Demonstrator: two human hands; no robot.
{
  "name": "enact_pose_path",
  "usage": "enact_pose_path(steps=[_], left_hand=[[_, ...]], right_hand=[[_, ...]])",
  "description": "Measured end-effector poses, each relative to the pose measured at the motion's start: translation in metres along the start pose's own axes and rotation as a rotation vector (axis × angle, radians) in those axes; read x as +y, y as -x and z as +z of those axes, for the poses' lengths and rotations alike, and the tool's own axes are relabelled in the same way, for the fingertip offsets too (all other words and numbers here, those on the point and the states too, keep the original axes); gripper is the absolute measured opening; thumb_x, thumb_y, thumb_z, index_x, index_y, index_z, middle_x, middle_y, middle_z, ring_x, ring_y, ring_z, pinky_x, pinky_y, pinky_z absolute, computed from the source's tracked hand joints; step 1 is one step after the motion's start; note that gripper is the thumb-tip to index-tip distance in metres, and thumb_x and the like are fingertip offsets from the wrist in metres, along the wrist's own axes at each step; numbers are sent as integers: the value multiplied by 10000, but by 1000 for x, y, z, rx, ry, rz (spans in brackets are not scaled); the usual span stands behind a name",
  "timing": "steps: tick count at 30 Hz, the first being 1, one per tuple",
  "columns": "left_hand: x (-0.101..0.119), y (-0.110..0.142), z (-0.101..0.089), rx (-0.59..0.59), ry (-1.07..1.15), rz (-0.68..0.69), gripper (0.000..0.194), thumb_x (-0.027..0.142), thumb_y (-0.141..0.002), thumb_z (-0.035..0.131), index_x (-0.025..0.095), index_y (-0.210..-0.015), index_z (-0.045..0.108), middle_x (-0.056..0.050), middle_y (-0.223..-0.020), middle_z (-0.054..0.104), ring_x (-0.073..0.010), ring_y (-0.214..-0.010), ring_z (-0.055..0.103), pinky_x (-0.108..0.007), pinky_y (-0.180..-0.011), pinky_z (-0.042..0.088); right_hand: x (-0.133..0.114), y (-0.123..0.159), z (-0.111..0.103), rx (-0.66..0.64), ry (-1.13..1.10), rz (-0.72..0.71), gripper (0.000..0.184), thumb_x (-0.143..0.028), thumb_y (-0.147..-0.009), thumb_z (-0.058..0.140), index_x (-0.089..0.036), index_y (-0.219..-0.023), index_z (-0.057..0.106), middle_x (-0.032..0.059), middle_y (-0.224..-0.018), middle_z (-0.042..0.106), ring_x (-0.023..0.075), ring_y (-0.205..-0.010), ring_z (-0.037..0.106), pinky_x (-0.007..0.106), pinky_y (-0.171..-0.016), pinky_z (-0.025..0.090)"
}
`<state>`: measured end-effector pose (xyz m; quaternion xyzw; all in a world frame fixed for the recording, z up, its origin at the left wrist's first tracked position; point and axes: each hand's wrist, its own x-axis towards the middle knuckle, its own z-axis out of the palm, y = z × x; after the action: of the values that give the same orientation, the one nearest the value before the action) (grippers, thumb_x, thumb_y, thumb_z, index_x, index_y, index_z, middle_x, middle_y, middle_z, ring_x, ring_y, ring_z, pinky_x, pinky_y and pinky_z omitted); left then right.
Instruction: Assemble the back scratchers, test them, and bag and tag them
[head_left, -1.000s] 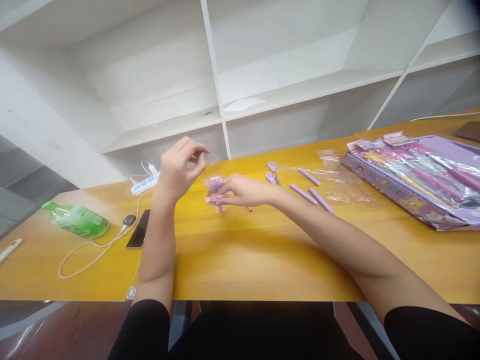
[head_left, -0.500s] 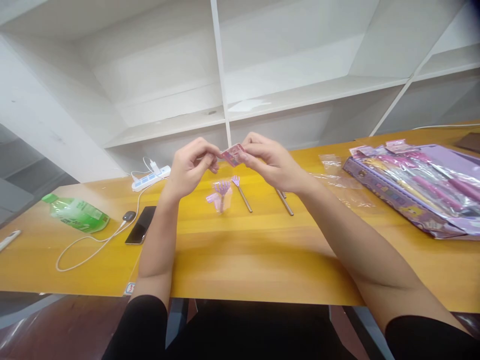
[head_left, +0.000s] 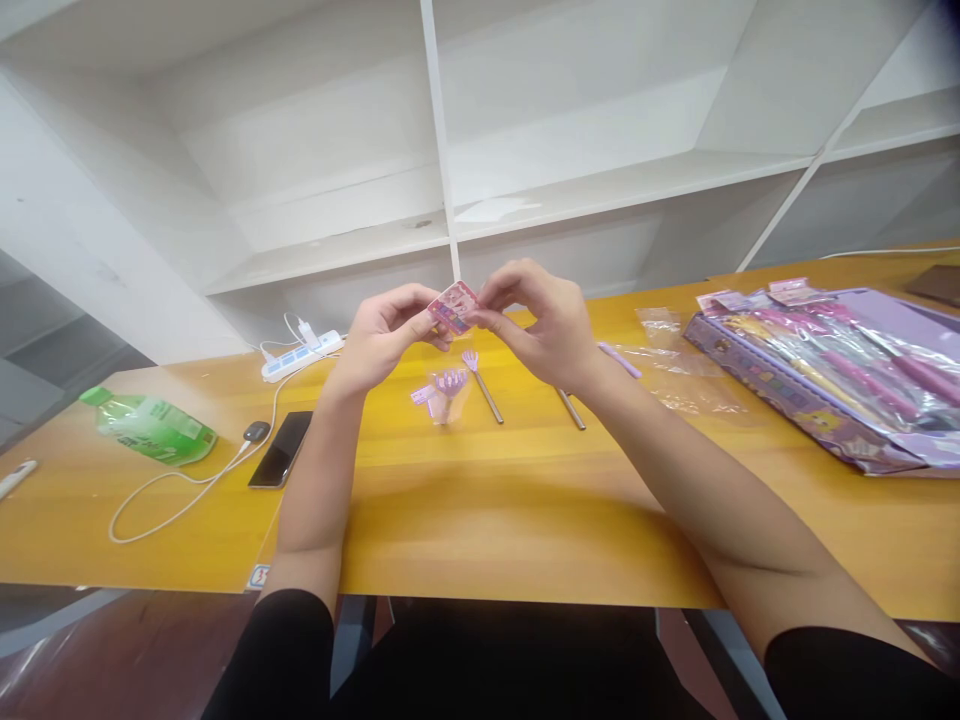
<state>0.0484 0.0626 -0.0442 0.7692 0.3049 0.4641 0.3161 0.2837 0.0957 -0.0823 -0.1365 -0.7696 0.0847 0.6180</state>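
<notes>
Both my hands hold a small pink printed card (head_left: 452, 307) above the table. My left hand (head_left: 394, 335) pinches its left side between thumb and fingers. My right hand (head_left: 536, 315) is closed at its right edge. Below lies a back scratcher (head_left: 490, 395) with a purple claw head and a metal rod. Beside it, a purple claw-shaped piece (head_left: 450, 382) shows with clear plastic film around it; I cannot tell whether it hangs from the card. A metal rod (head_left: 572, 410) sticks out below my right wrist, and a purple handle (head_left: 619, 360) lies just past it.
At right, a purple box (head_left: 795, 420) holds several wrapped back scratchers (head_left: 847, 350). Clear plastic bags (head_left: 682, 375) lie beside it. Leftward are a phone (head_left: 281, 450), a white cable (head_left: 161, 480), a green bottle (head_left: 154, 425) and a power strip (head_left: 304, 357). White shelving (head_left: 600, 195) stands behind.
The card has turned to show more of its face and shifted slightly left, and my left thumb now presses on it. The purple claw-shaped piece below has tilted. The purple handle has come into view.
</notes>
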Motion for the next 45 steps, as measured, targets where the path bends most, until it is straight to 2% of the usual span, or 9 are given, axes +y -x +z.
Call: enact_pose_path(steps=[4, 11, 16, 26, 34, 38, 45], left_hand=[[0, 0, 0, -11, 76, -5, 357, 554, -974, 846, 218, -1093, 815, -73, -1034, 816, -237, -958, 833, -369, -830, 721], [-4, -1, -2, -2, 76, 23, 242, 452, -1003, 828, 215, -1050, 847, -60, -1007, 806, -179, -870, 788, -284, -770, 659], [-4, -2, -3, 12, 37, 56, 197, 424, -1009, 825, 232, -1030, 865, -52, -1009, 806, -158, -874, 736, -264, -780, 606], [-5, -2, -3, 34, 62, 21, 170, 408, -983, 845, 244, -1021, 866, -48, -1023, 806, -176, -933, 739, -282, -844, 605], [-6, -3, -3, 76, 72, 26, 130, 367, -959, 861, 240, -986, 857, -26, -899, 763, -146, -789, 699, -270, -761, 598], [-4, -2, -3, 81, 52, 60, 149, 389, -976, 863, 241, -993, 858, -33, -904, 763, -146, -801, 710, -265, -743, 603], [-3, 0, -2, 84, 46, 98, 165, 407, -988, 864, 243, -1002, 862, -34, -927, 772, -138, -814, 729, -254, -728, 612]], right_hand=[[4, 0, -2, -51, 4, -49, 184, -414, -1081, 740, -252, -1144, 681, -2, -1003, 768, 141, -826, 732, 303, -794, 634], [1, -3, -5, -115, 50, -169, 57, -310, -1106, 699, -262, -1101, 730, -1, -939, 744, 140, -778, 695, 293, -749, 571], [-4, -4, -5, -128, 98, -189, 84, -307, -1115, 681, -266, -1108, 754, 17, -944, 716, 155, -795, 670, 304, -744, 557], [-6, -4, -6, -151, 105, -224, 114, -267, -1116, 669, -266, -1147, 779, 22, -969, 675, 149, -816, 646, 286, -723, 520], [-10, -1, -6, -234, 117, -266, 113, -260, -1106, 679, -265, -1165, 775, 8, -962, 618, 121, -750, 570, 270, -711, 490], [-12, -1, -5, -245, 130, -294, 95, -253, -1104, 682, -243, -1152, 763, -1, -939, 581, 103, -700, 516, 259, -682, 459], [-16, 0, -6, -295, 154, -270, 116, -258, -1108, 671, -243, -1168, 769, 4, -922, 572, 114, -713, 513, 257, -677, 440]])
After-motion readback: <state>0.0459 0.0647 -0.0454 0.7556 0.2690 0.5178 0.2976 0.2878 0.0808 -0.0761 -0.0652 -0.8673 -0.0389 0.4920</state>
